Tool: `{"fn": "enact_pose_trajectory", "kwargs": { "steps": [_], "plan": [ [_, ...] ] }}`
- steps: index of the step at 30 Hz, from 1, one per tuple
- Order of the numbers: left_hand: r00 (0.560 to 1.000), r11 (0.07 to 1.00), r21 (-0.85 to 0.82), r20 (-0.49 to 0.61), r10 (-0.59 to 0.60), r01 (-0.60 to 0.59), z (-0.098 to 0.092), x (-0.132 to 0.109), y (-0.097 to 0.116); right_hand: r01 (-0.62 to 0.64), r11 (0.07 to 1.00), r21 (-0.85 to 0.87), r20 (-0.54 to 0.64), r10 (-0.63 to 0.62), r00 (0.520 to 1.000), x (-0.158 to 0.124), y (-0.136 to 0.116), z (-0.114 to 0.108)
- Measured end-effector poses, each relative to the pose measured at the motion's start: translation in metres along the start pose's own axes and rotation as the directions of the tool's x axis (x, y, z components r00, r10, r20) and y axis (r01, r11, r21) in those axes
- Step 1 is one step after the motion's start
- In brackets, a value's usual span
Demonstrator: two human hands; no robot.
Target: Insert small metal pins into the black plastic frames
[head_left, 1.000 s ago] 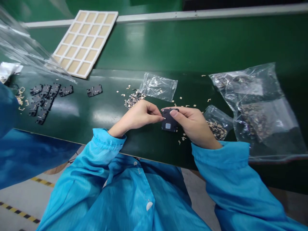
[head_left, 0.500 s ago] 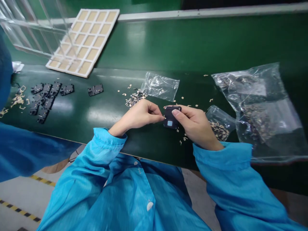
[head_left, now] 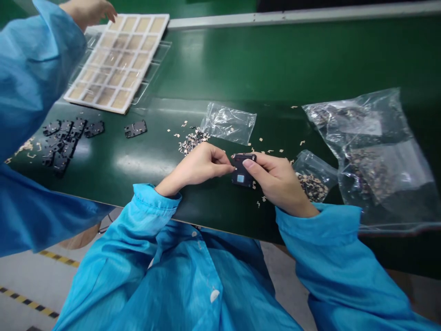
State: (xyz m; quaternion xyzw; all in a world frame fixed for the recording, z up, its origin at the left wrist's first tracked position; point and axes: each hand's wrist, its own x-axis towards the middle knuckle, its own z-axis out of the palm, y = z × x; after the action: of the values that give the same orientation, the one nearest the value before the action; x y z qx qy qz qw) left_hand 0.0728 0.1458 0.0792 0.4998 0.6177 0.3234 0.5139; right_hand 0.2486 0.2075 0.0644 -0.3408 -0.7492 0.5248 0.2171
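Between thumb and fingers my right hand (head_left: 279,179) grips a flat black plastic part (head_left: 243,168) with a small pale-blue square on its face. My left hand (head_left: 208,161) is closed in a pinch at the part's left edge; whatever lies between its fingertips is too small to make out. Just beyond my left hand sits a pile of tiny metal pieces (head_left: 191,140), beside a flat clear plastic bag (head_left: 229,122). Several loose tiny pieces (head_left: 264,199) are scattered around and below the black part.
Right of my hands lie a small bag of pieces (head_left: 312,184) and a large clear bag (head_left: 372,156). Several black parts (head_left: 65,138) lie at left, one apart (head_left: 135,128). A co-worker's hand (head_left: 93,10) reaches over a white gridded tray (head_left: 127,103) at the back left.
The co-worker's arm has come into view over the tray, and the clear plastic sheet held above it now lies across it. My hands and the black part have barely moved.
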Motion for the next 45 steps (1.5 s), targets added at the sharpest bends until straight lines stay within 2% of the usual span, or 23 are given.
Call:
{"fn": "enact_pose_trajectory", "kwargs": {
  "steps": [17, 25, 37, 45],
  "plan": [
    [1.000, 1.000, 0.011, -0.019, -0.010, 0.011, 0.000, 0.001, -0.002, -0.031, 0.999, 0.040, 0.018, 0.031, 0.999, 0.000, 0.001, 0.002],
    [1.000, 0.999, -0.038, 0.019, -0.017, 0.018, 0.000, 0.000, 0.001, -0.063, 0.992, 0.112, 0.056, 0.057, 0.997, -0.001, 0.002, 0.003],
    [1.000, 1.000, -0.007, 0.016, -0.003, 0.003, 0.000, -0.002, 0.002, -0.049, 0.993, 0.108, -0.040, 0.054, 0.998, -0.001, 0.005, 0.010],
    [1.000, 1.000, 0.022, 0.003, 0.000, 0.000, 0.001, -0.002, 0.004, -0.047, 0.991, 0.122, -0.060, 0.055, 0.997, -0.001, 0.005, 0.011]
  ]
}}
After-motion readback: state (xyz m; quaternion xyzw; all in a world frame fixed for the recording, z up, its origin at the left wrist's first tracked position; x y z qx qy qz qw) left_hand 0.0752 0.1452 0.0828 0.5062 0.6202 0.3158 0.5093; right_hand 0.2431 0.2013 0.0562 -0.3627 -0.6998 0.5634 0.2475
